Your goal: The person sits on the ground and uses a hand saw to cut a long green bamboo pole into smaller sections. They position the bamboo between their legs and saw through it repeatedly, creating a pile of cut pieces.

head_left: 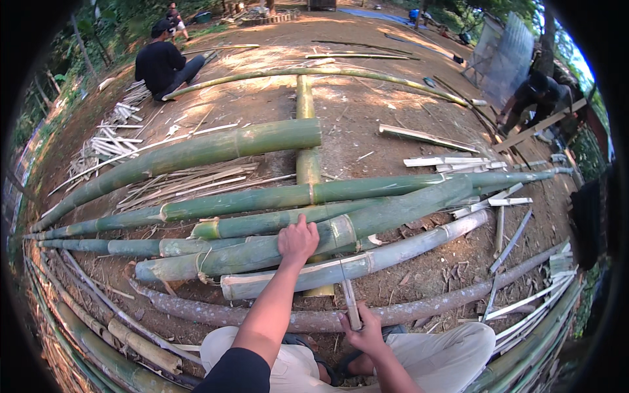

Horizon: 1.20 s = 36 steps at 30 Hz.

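My left hand (299, 240) presses down on a thick green bamboo pole (262, 254), its fingers curled over the top near a pale joint. Closed around the light wooden handle of a knife (352, 308) is my right hand (365, 333), low and to the right. The thin blade points up and away, its tip close to the pole. Just beneath that pole lies a pale, grey-green bamboo pole (393, 257), and the blade overlaps it in view; I cannot tell whether they touch.
Behind are more green bamboo poles (242, 200) over a crosswise bamboo post (306, 105). A brown log (262, 316) lies before my feet. Split strips (114, 144) are heaped left, more pieces (452, 162) right. One person (160, 62) sits far left; another (537, 98) bends over far right.
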Each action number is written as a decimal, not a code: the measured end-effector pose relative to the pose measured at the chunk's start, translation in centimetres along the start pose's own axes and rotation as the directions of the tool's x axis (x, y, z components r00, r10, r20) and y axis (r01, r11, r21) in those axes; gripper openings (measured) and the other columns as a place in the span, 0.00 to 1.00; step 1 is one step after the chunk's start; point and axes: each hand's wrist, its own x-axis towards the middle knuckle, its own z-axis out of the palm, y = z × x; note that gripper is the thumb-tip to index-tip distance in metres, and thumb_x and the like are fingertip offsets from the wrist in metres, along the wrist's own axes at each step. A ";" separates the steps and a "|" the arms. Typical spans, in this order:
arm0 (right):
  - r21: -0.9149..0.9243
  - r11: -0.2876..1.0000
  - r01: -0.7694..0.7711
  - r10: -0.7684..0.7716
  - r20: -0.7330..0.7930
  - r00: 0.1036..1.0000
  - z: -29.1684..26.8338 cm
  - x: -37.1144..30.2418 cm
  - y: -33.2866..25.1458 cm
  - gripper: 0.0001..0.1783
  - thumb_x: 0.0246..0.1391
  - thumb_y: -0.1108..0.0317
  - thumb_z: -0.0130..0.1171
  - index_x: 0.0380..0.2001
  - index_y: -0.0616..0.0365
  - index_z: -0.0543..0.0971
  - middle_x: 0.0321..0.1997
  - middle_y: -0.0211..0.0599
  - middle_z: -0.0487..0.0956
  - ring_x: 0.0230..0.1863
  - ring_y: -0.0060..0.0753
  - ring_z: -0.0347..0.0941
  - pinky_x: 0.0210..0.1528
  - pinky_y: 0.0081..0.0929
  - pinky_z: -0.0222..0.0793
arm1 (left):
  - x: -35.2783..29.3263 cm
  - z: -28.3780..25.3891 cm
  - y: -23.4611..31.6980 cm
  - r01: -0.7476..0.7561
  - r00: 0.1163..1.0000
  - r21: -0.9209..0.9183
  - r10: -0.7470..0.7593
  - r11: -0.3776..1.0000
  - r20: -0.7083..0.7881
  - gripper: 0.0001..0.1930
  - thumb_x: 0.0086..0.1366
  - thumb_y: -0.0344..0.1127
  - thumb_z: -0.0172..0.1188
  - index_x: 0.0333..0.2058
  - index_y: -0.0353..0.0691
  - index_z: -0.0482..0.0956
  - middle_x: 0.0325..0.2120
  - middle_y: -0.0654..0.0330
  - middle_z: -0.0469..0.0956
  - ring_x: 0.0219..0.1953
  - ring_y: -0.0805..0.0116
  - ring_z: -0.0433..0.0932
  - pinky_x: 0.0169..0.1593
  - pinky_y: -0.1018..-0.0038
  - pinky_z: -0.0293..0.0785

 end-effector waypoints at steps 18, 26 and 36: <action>0.204 0.973 -0.110 0.138 -0.127 0.982 2.9 5.4 0.4 0.06 0.57 0.70 0.62 0.37 0.59 0.80 0.27 0.45 0.81 0.29 0.40 0.82 0.35 0.33 0.74 | -0.4 0.1 -0.3 -0.017 0.998 0.038 0.019 0.999 -0.056 0.14 0.66 0.43 0.47 0.39 0.40 0.75 0.24 0.40 0.81 0.31 0.37 0.82 0.41 0.47 0.76; 0.202 0.970 -0.136 0.168 -0.154 0.974 3.2 2.5 2.2 0.08 0.53 0.71 0.63 0.37 0.59 0.79 0.26 0.45 0.82 0.29 0.41 0.83 0.33 0.34 0.76 | -0.2 0.5 -0.7 0.002 0.998 0.056 0.002 0.998 -0.060 0.14 0.66 0.44 0.47 0.38 0.40 0.75 0.25 0.40 0.81 0.31 0.37 0.81 0.41 0.47 0.76; 0.084 0.981 -0.174 0.185 -0.140 0.973 -0.8 -9.9 1.4 0.06 0.48 0.74 0.61 0.32 0.59 0.81 0.23 0.38 0.80 0.21 0.34 0.80 0.27 0.28 0.73 | -0.1 0.2 -0.3 -0.004 0.998 0.002 0.004 1.000 -0.055 0.13 0.67 0.43 0.46 0.36 0.41 0.75 0.26 0.40 0.81 0.31 0.37 0.81 0.41 0.45 0.74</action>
